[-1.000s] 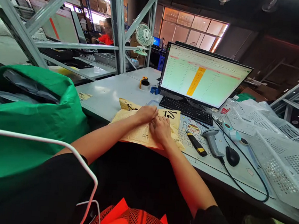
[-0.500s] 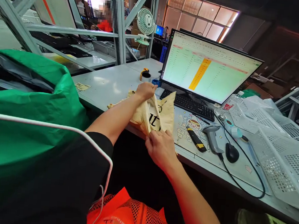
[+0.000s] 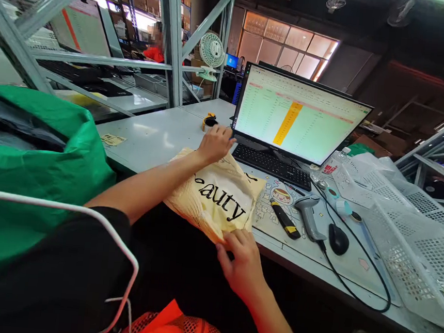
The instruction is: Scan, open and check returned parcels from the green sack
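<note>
The left hand (image 3: 215, 144) gripped the far edge of a yellow padded mailer (image 3: 219, 200) printed with black lettering, fingers closed on it. The right hand (image 3: 242, 259) pinched the mailer's near corner between thumb and fingers, just past the near edge of the grey tabletop (image 3: 150, 137). The mailer lay tilted across that near edge, partly overhanging it. Just beside it to the right lay a black and yellow utility knife (image 3: 285, 220), then a grey barcode scanner (image 3: 308, 218) and a black mouse (image 3: 338, 239) with its cable. Behind the mailer stood a keyboard (image 3: 272, 166) and a monitor (image 3: 298, 116) showing a spreadsheet. A roll of tape (image 3: 209, 121) sat near the left hand. A green sack (image 3: 42, 171) stood beside the tabletop's left edge, and white mesh baskets (image 3: 407, 224) lay at its right end.
</note>
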